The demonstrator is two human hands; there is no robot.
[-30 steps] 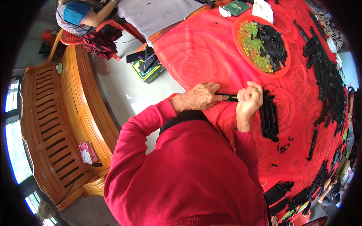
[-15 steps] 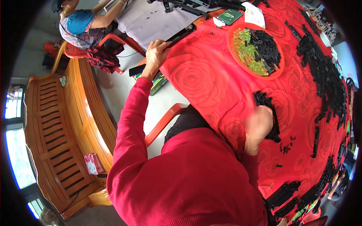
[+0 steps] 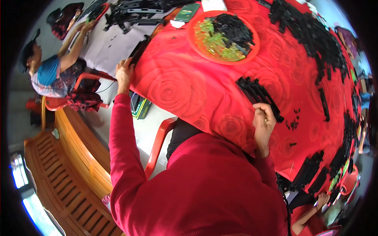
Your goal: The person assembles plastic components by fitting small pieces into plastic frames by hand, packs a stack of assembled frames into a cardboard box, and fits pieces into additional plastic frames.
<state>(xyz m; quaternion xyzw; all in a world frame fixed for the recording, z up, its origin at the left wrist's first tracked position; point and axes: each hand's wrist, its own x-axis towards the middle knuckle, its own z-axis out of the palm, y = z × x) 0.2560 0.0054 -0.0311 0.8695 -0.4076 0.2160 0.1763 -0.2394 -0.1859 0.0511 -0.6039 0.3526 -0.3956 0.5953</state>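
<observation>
- My left hand [image 3: 124,74] has reached further to the table's far-left edge, fingers gripping a black strip [image 3: 138,51] there.
- My right hand [image 3: 264,122] stays curled against the near end of the black strip bundle [image 3: 258,96]; whether it grips, I cannot tell.

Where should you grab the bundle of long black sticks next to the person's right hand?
Probably around the near end of the black sticks, coming from the right hand side. They lie flat, side by side on the red tablecloth, that end free.
</observation>
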